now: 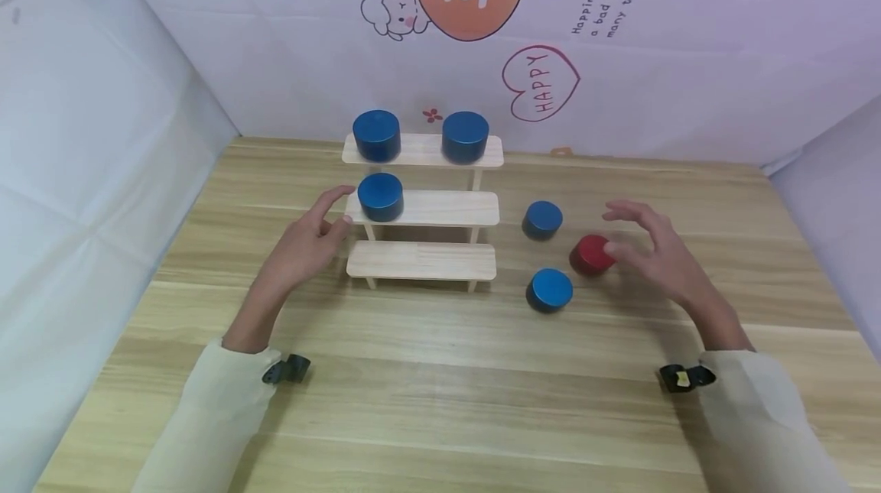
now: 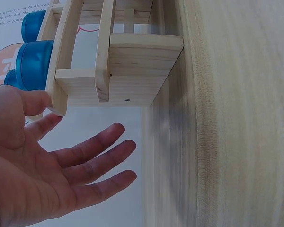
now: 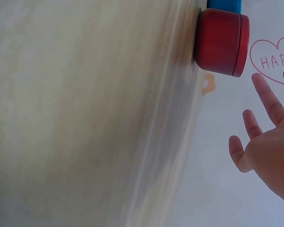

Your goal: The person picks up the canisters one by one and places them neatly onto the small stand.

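A three-tier wooden stand (image 1: 450, 208) carries several round blue tins. Two of them, a left blue tin (image 1: 376, 136) and a right blue tin (image 1: 465, 137), sit on the top tier. Another blue tin (image 1: 381, 197) is at the left end of the middle tier. My left hand (image 1: 303, 248) is beside that end, thumb and index finger at the shelf's edge, the other fingers spread in the left wrist view. To the right, a red tin (image 1: 590, 255) stands on the table. My right hand (image 1: 657, 256) hovers by it, fingers loosely spread, holding nothing; contact cannot be told.
Two more blue tins, a rear one (image 1: 542, 219) and a front one (image 1: 549, 290), stand between the stand and the red tin. White printed cloth (image 1: 275, 57) hangs behind the wooden table (image 1: 440, 386) and at both sides.
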A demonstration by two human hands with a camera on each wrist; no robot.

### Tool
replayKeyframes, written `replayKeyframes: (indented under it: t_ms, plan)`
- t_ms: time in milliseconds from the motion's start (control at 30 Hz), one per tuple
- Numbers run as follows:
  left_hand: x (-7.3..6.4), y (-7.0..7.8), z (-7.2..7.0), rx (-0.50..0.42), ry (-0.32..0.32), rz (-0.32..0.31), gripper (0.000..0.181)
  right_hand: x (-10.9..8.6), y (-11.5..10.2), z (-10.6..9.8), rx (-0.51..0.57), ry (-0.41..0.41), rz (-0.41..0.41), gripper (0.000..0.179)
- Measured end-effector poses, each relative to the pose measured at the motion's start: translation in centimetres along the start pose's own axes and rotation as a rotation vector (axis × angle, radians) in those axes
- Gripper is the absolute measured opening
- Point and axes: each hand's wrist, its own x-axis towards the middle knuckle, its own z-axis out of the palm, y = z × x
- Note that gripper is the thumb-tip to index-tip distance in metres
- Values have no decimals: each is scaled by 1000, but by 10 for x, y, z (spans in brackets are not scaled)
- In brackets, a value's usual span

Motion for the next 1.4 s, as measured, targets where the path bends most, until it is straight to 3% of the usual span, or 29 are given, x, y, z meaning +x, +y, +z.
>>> replayKeyframes:
  t_ms: [500, 833, 1400]
  plan:
    - [-1, -1, -1, -10, 4, 3, 53, 0, 13, -2, 12, -117, 18, 69]
    - [-1, -1, 0, -8, 6, 5, 53, 5, 14, -3, -80, -265, 46, 76]
    - [-1, -1, -1, -23, 0, 5, 53, 7, 18, -3, -117, -297, 18, 69]
